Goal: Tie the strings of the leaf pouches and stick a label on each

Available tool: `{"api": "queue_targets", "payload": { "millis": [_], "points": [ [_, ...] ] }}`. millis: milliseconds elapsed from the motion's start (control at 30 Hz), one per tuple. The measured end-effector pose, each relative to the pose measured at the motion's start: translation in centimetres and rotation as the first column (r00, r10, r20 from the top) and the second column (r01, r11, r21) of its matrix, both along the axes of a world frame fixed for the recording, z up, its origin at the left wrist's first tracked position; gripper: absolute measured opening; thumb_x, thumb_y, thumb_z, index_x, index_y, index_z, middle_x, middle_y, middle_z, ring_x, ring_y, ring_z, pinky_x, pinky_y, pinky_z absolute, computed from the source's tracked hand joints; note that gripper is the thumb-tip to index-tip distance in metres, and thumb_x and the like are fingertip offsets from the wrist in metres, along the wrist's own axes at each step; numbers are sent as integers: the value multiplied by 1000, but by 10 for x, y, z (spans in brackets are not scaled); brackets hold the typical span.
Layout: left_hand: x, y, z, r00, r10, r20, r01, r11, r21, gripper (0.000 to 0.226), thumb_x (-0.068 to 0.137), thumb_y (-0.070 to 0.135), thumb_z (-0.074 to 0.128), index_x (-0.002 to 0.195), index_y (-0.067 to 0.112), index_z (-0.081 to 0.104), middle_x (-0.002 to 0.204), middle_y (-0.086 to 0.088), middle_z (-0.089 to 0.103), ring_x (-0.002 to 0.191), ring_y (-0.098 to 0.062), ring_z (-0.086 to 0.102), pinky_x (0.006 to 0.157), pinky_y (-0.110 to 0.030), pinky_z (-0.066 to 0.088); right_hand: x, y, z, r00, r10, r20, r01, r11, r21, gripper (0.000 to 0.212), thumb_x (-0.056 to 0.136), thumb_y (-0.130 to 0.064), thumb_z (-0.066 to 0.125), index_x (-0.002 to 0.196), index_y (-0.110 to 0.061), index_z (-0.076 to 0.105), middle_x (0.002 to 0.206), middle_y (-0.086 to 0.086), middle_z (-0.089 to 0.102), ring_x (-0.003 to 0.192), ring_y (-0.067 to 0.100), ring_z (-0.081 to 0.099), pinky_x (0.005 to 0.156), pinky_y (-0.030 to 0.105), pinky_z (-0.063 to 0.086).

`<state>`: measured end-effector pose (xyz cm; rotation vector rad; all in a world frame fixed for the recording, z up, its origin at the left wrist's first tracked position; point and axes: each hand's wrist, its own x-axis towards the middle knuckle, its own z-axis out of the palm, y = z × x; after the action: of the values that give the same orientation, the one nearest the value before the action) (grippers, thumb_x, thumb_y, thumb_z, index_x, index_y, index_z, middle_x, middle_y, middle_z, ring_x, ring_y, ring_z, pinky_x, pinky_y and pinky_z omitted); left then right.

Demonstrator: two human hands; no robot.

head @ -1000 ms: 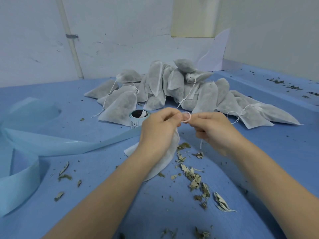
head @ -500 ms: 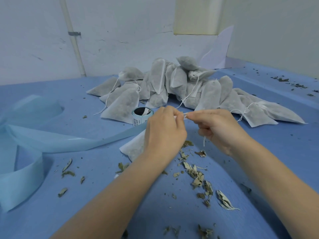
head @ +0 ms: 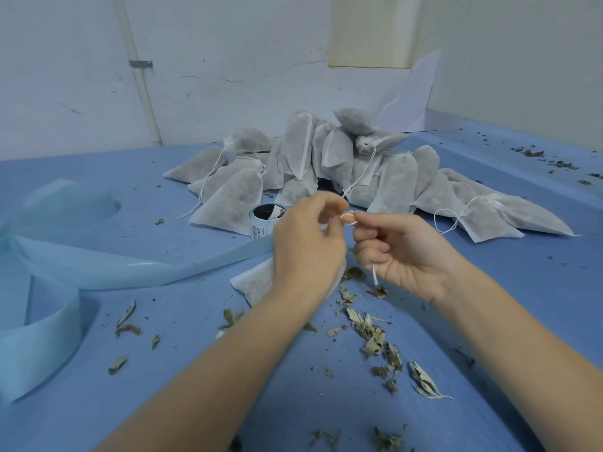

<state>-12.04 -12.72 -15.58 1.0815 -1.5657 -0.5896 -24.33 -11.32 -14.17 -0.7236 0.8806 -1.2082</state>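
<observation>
Between my fingertips, the white string [head: 348, 218] forms a small loop right where the two hands meet: my right hand [head: 396, 254] pinches it between thumb and forefinger, its other fingers curled in toward the palm, and a loose end of the same string hangs down from that fist. My left hand [head: 308, 247] has its fingers curled toward the loop; its fingertips are blurred, so I can tell they close near the string but not exactly how they grip it. Under my left wrist lies the leaf pouch [head: 257, 281] I am working on, flat on the blue table [head: 195, 370], partly hidden by the hand. Just beyond the left hand stands the label roll [head: 265, 220], a pale blue backing strip [head: 130, 272] trailing from it across the table to the left. Dried leaf scraps [head: 375, 340] are scattered below and between my forearms. Farther back, a pile of pouches [head: 342, 164] leans together near the white wall [head: 228, 60], several with strings dangling loose, and more crumbs dot the table at far right.
</observation>
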Motion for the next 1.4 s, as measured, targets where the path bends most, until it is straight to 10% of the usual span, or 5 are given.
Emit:
{"api": "queue_targets", "payload": {
  "millis": [267, 500, 867, 1067, 1400],
  "points": [
    [2, 3, 2, 989, 114, 89, -88, 962, -257, 6, 79, 17, 73, 84, 15, 76, 87, 3, 72, 91, -18, 62, 79, -13, 35, -4, -1, 2, 994, -91, -53, 91, 996, -11, 7, 84, -4, 59, 90, 0, 61, 57, -2, 38, 50, 4, 20, 39, 13, 20],
    [6, 1, -5, 884, 355, 303, -146, 826, -544, 5, 77, 10, 70, 74, 6, 72, 78, -5, 67, 81, -29, 58, 69, -23, 39, -6, 2, -3, 796, -321, -512, 187, 936, -298, 19, 79, -22, 76, 89, -6, 78, 51, -12, 46, 46, 4, 36, 47, 15, 34],
    [2, 1, 8, 988, 26, 149, -30, 999, 29, 7, 92, 33, 55, 87, 37, 59, 96, 13, 45, 114, -13, 36, 104, -35, 27, 4, -1, -13, 823, -399, -404, 193, 866, -462, 34, 72, -40, 68, 89, -11, 71, 90, 7, 74, 94, 17, 70, 91, 30, 53],
    [3, 0, 16, 975, 19, 220, -24, 1000, 20, 14, 93, 30, 52, 80, 33, 54, 83, 13, 41, 107, -16, 38, 91, -29, 23, 11, 0, -11, 869, -374, -325, 178, 848, -500, 18, 92, -18, 59, 77, -12, 52, 48, -4, 47, 46, 8, 46, 54, 19, 44],
    [17, -7, 19, 820, 386, 422, -208, 888, -409, 9, 91, 13, 57, 88, 10, 65, 85, 0, 40, 97, -28, 40, 73, -25, 9, 5, 1, -4, 766, -481, -426, 222, 821, -527, 14, 79, -20, 77, 67, -20, 70, 42, -8, 31, 38, 5, 32, 43, 19, 35]
  ]
}}
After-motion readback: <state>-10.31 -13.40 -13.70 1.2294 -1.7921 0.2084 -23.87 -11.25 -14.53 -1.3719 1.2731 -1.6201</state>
